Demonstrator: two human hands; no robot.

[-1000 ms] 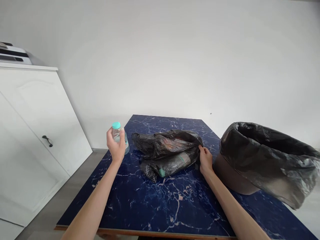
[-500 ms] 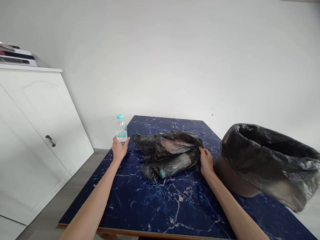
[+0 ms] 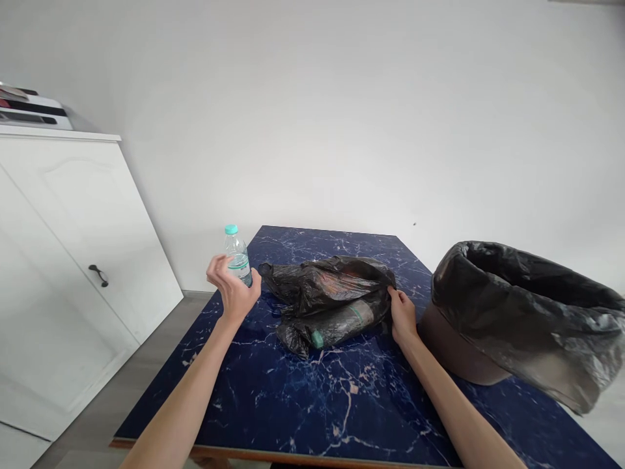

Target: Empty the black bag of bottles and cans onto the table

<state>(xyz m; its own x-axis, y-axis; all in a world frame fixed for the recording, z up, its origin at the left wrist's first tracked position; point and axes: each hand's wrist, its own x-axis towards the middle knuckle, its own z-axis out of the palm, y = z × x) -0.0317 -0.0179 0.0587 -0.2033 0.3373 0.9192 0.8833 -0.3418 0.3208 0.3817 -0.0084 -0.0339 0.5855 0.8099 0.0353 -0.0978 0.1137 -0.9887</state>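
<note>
Nearest, two bare forearms reaching forward over a dark blue marbled counter (image 3: 342, 404) with a wooden front edge. Right hand (image 3: 403, 316) resting at the right end of a crumpled black plastic bag (image 3: 327, 290), fingers (image 3: 393, 298) pinched on the bag's edge. Inside the bag, lying on its side, a bottle with a green cap (image 3: 336, 326), showing through the thin film; more contents above it, too blurred to name. Left hand (image 3: 234, 290) raised just left of the bag, fingers loosely curled around the lower part of a small clear water bottle (image 3: 237, 253) with a turquoise cap and a pale label band. Bottle tilted slightly, at the counter's left edge, close beside the bag's left end; base hidden behind the hand, so cannot tell whether lifted or standing. To the right, well apart from the bottle, a brown bin (image 3: 454, 352) lined with a black bag (image 3: 527, 306), liner mouth open and folded over the rim. On the far left, a white cabinet (image 3: 73, 260) with a dark door handle, flat items stacked on top. Behind everything, a plain white wall (image 3: 342, 111).
</note>
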